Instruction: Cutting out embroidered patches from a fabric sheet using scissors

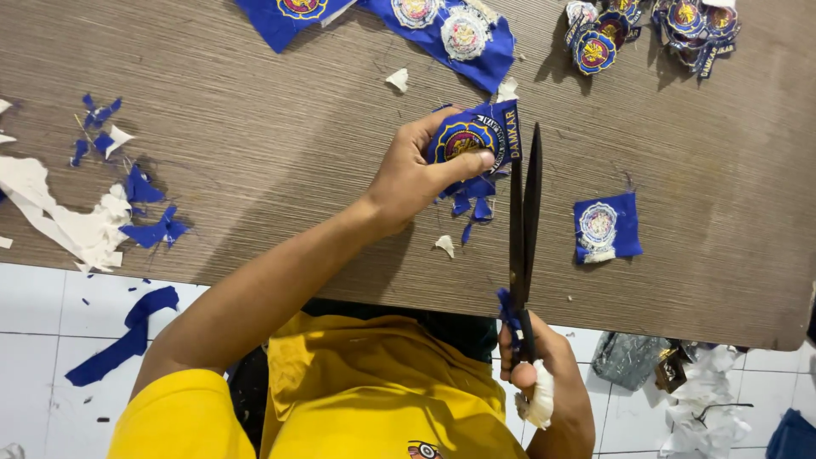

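Over wood table (255,153), left hand (408,174) pinches patch (472,140); right hand (544,374), half-hidden, grips scissors (524,221).

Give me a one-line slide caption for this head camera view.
Left hand holds a blue embroidered patch while right hand works long black scissors over a wooden table.

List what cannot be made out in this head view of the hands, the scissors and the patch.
- Patch: partly covered by the left hand.
- Scissors: handle loops hidden inside the right hand and white wrapping.
- Patch pile: cut off by the top edge.
- Clutter on the floor: too small and jumbled to identify.
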